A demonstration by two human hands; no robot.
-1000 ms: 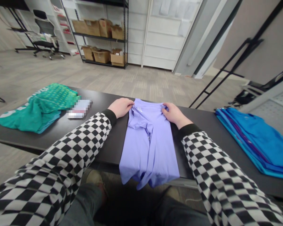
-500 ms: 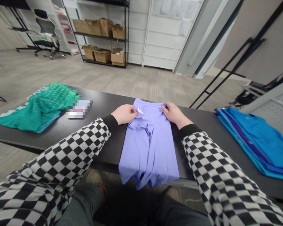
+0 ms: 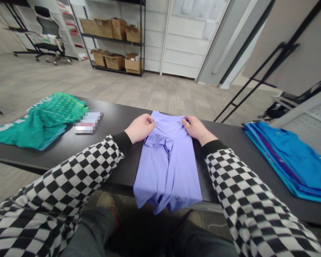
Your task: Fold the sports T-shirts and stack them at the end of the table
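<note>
Head view: your left hand [image 3: 139, 129] and right hand [image 3: 197, 128] pinch the lavender shirt [image 3: 167, 171]. It lies on the black table [image 3: 115, 123].

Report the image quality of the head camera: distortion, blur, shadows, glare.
Head view: wide-angle distortion bows the black table and stretches the black-and-white checkered sleeve; a pixelated mosaic patch hides what lies beside the green garment; deep shadow darkens the floor under the table; the lilac knit shirt stays sharp, without strong glare.
</note>
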